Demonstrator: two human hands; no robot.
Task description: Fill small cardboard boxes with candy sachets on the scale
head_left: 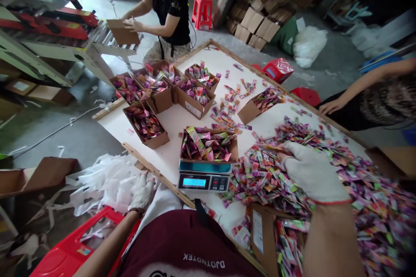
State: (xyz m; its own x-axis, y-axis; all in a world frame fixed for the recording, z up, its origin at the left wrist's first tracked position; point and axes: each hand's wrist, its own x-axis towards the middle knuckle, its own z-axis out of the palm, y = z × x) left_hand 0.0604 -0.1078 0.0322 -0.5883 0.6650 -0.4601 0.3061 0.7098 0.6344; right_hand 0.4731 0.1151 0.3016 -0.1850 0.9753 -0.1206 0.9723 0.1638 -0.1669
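My right hand, in a white knitted glove, reaches over a big heap of small colourful stick packets. Its fingers are closed on what looks like one packet, poking out to the left. Gloved as well, my left hand rests low by the table's near edge, beside my leg; its fingers look extended and it holds nothing I can see. Between the hands stands a digital scale with a lit blue display. On it sits an open carton full of the same packets.
Several packet-filled cartons stand on the white table with raised wooden edging. Another carton lies near my right forearm. A co-worker handles a box by a roller conveyor. Another person's arm is at right. A red stool is lower left.
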